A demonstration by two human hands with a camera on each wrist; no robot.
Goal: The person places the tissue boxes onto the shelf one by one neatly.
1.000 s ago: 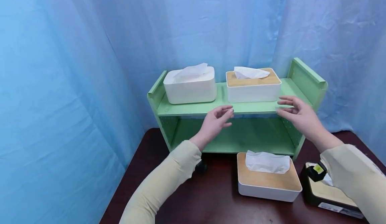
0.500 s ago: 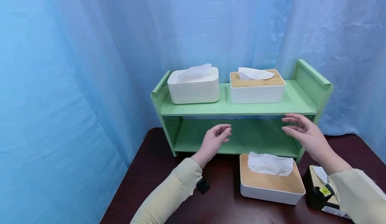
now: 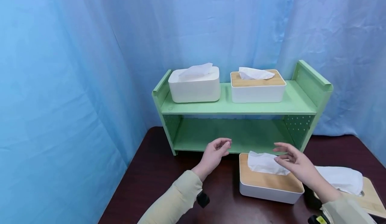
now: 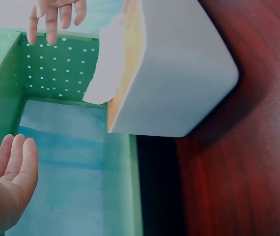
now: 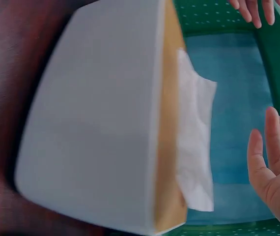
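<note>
A white tissue box with a wooden lid (image 3: 265,182) rests on the dark table, a tissue sticking out of its top. My right hand (image 3: 294,160) hovers above its right side, fingers loosely bent and holding nothing. To the left of that box, my left hand (image 3: 212,155) hangs in the air in front of the lower shelf, also holding nothing. The left wrist view shows the box's white side (image 4: 184,73) apart from the left fingers (image 4: 19,162). Likewise, the right fingers (image 5: 272,147) are clear of the tissue (image 5: 194,132) in the right wrist view.
Behind stands a green two-tier shelf (image 3: 238,108). On its top sit an all-white tissue box (image 3: 194,88) and a wood-lidded tissue box (image 3: 257,93). Another tissue box with a pale wooden lid (image 3: 366,200) lies at the right, partly behind my right arm. Blue curtains (image 3: 193,22) hang behind.
Both hands have come down from the top shelf's height toward the table, staying empty. The right hand is now over the wood-lidded tissue box on the table; the boxes have stayed put.
</note>
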